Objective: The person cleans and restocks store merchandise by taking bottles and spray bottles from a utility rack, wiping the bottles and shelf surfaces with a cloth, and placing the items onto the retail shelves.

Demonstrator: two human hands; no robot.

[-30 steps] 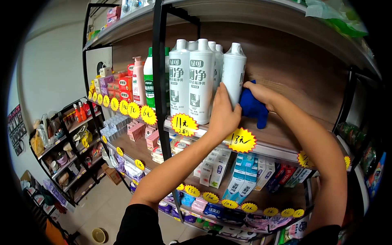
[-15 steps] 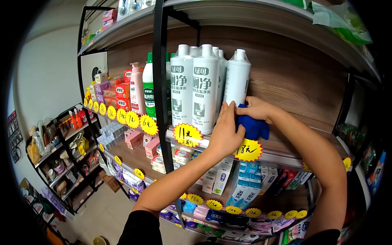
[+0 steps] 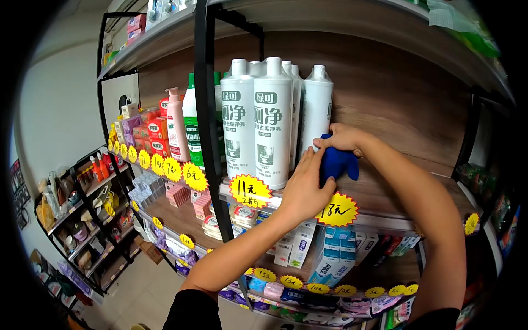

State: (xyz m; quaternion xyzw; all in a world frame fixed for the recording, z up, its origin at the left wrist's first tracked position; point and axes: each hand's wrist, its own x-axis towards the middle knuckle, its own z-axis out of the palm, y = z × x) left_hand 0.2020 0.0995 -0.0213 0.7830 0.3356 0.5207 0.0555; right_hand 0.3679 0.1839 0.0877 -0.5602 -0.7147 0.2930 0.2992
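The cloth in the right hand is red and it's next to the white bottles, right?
Not quite: the cloth is blue, not red, as the head view shows. The rest is right: it's in the right hand, next to the white bottles.

The bottles (image 3: 272,129) are white with green print; the cloth (image 3: 336,164) is solid blue; the price tags (image 3: 336,209) are yellow with black writing.

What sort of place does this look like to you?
Probably a small shop: household bottles stand on a shelf, yellow price tags line its edge, and boxed goods fill the tier below.
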